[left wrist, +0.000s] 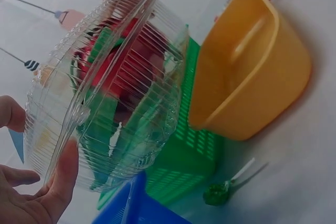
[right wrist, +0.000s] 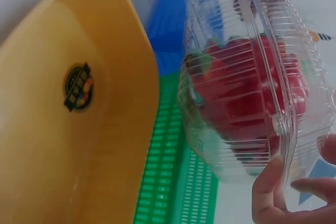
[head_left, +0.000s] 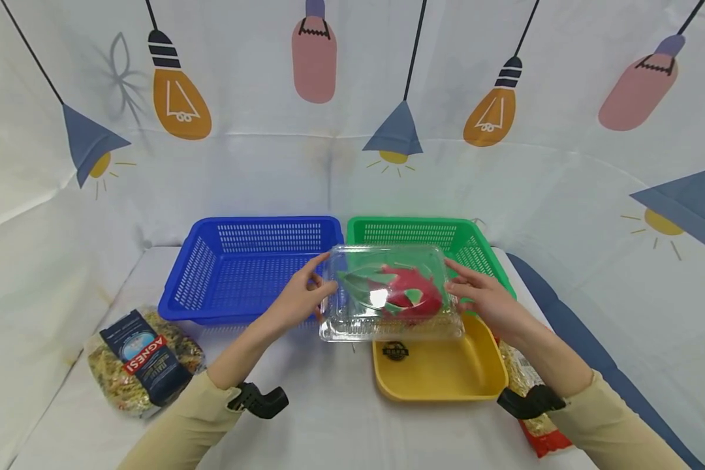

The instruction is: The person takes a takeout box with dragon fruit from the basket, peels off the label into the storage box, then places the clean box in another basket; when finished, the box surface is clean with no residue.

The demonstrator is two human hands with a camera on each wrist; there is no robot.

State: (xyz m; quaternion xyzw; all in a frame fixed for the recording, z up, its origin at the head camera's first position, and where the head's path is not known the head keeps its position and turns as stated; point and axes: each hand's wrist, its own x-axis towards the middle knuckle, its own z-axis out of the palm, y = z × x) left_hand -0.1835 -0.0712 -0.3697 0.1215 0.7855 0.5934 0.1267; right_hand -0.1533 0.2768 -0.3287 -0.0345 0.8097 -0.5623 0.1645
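Note:
A clear plastic clamshell box [head_left: 352, 326], its lid down, is held up in front of the baskets. Through its walls a red dragon fruit [head_left: 420, 294] with green leafy tips shows. My left hand [head_left: 299, 294] grips the box's left edge between thumb and fingers. On the opposite edge, my right hand [head_left: 484, 297] pinches the rim, the thumb in front. Both wrist views show the ribbed box [left wrist: 47, 124] tilted, with fingertips on its rim. Below and behind it are a yellow tub [head_left: 446, 385] and a green basket [head_left: 476, 254].
A blue basket [head_left: 176, 287] stands at the back left. On the left lies a bag of Agnesi pasta [head_left: 147, 359]; another food packet [head_left: 543, 431] lies right of the tub, partly behind my right forearm. A green lollipop [left wrist: 218, 192] lies on the white table.

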